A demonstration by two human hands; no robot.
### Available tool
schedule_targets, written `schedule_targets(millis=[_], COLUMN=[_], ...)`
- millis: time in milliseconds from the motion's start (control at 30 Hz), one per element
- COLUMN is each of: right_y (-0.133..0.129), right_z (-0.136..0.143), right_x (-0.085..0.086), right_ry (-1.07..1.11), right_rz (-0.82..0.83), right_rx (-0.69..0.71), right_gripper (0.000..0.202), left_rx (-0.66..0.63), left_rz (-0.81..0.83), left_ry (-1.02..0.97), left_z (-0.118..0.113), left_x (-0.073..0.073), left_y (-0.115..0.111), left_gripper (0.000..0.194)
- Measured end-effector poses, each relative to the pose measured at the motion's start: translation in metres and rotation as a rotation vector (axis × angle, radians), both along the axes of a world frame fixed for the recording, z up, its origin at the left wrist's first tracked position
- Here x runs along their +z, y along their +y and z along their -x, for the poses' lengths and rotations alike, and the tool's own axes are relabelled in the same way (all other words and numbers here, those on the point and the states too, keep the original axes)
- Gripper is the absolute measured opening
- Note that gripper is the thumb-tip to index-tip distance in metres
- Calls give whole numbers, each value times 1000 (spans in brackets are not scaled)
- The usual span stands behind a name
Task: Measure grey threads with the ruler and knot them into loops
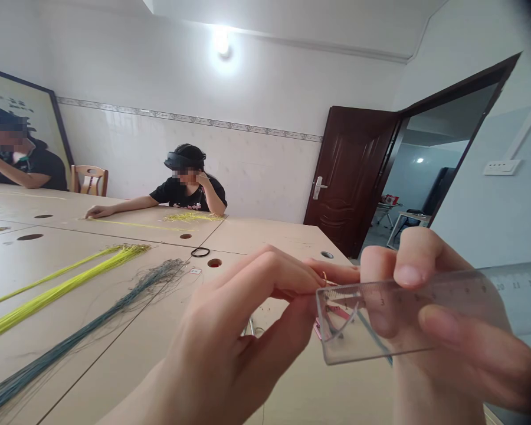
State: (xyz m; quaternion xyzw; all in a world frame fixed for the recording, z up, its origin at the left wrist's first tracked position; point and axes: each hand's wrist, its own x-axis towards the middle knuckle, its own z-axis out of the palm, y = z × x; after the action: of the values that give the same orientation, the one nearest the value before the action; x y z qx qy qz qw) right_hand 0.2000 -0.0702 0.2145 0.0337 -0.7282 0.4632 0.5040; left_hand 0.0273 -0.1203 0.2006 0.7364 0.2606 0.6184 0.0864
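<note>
In front of me my right hand (442, 307) grips a clear plastic ruler (429, 339) between thumb and fingers, its zero end pointing left. Pinched in my left hand (252, 313) is a small gold-coloured hook (324, 278), held right at that zero end; most of it is hidden by the fingers. Through the ruler shows a thin blue-grey strand (374, 333) that slants downward, but where it is attached cannot be made out. Small pink items (321, 327) and a bit of metal tool (250, 327) lie behind my hands, partly covered.
On the table (128, 372) lie a yellow-green line bundle (66, 283) and a blue-grey line bundle (92, 324). Nearby are a black ring (200, 252) and round table holes (215, 263). Across sits a person (190, 192) by yellow strands (190, 217); another person (35, 165) sits left.
</note>
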Motion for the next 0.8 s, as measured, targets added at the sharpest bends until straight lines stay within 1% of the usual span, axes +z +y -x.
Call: schedule_targets(millis=[100,267,400,533,667,800], right_y=[0,-1,-1,0,-2,-2], right_z=[0,1,2,4,4,2], right_x=[0,0,1,1,0,-2], right_ry=[15,23,28,23,40,42], right_rz=[-21,18,-6,9,6,1], right_rx=[-33,-95,-62,-87,-49,-57], right_gripper=[6,8,5,5,6,5], left_rx=[32,44,51,45,55,61], left_rz=[-11,-42,-31,-24,-26,-45], left_ry=[21,22,31,27,15,22], left_z=[0,0,-1,-1,-1,0], left_x=[-2,-4,-3,-3,-4,-4], left_y=[1,2,1,0,-1,0], left_gripper=[16,16,14,15,16,16])
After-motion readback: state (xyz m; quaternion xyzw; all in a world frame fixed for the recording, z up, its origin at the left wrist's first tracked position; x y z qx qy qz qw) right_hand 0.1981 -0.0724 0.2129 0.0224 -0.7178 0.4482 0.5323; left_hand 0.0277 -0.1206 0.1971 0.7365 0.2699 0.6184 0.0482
